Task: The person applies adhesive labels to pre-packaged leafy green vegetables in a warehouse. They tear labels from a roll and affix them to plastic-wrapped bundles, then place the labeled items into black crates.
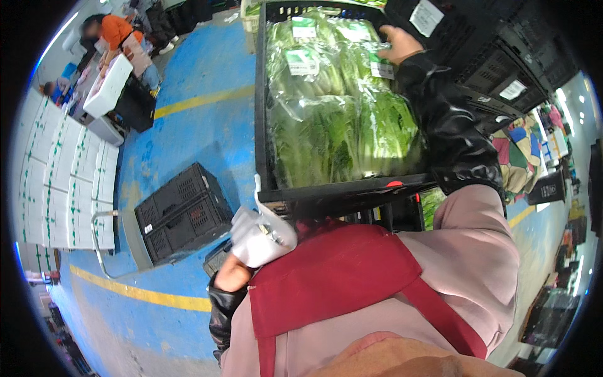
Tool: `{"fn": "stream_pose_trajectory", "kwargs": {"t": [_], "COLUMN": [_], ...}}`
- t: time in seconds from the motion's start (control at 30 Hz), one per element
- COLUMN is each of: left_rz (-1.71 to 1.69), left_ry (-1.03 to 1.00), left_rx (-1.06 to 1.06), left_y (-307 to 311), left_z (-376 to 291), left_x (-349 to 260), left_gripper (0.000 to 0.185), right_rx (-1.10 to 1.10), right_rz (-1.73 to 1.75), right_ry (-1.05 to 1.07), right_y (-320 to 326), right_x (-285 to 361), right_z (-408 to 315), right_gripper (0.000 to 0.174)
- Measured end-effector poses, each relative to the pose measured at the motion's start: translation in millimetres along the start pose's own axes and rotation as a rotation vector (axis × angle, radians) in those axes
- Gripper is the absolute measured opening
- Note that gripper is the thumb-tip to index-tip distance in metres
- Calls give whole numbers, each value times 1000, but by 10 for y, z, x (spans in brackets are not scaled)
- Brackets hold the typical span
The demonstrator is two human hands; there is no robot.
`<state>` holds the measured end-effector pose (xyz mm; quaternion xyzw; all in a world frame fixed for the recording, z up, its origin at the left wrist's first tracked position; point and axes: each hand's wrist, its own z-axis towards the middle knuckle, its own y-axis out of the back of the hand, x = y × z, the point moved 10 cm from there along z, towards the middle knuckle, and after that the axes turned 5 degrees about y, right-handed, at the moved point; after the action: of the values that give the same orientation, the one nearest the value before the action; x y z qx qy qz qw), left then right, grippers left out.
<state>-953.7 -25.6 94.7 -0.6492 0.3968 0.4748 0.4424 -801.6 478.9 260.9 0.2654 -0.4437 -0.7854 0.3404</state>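
Note:
In front of me a black plastic crate [260, 118] holds several clear bags of leafy green vegetables [320, 141]. White-and-green labels [301, 62] show on the bags at the far end. My right hand [403, 45] reaches over the crate's far right side, fingers apart, by a labelled bag [372, 66]. Close to my body, my left hand [234, 273] holds a white roll of label strip [266, 240]. The loose end of the strip rises against the crate's near left corner. Part of the left hand is hidden behind the roll.
Stacked black crates [494, 70] stand close on the right. To the left, a black folding crate [183, 212] sits on a metal-handled trolley [134, 235]. White boxes [70, 184] are piled beyond. A person in orange [118, 35] bends over a white foam box [110, 85].

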Motion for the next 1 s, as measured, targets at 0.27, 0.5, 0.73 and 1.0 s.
{"fn": "stream_pose_trajectory", "kwargs": {"t": [0.27,0.5,0.73,1.0], "left_rz": [-353,-721,-851,-904], "left_ry": [-78,-211,-216,-266], "left_rx": [-111,-265,-306,-375], "left_y": [26,266,344,586], "left_z": [249,425,469,515], "left_x": [-102,-574,-512,-512], "left_gripper": [35,37,29,33], "right_rx": [263,293,43,120], "right_rz": [894,850,670,1294], "right_ry": [843,984,1081,574], "right_y": [1221,1052,1180,1380], "right_x": [2998,4129,4164,3307], "right_z": [-533,-849,-964,-471], "right_gripper": [28,29,17,12]}}
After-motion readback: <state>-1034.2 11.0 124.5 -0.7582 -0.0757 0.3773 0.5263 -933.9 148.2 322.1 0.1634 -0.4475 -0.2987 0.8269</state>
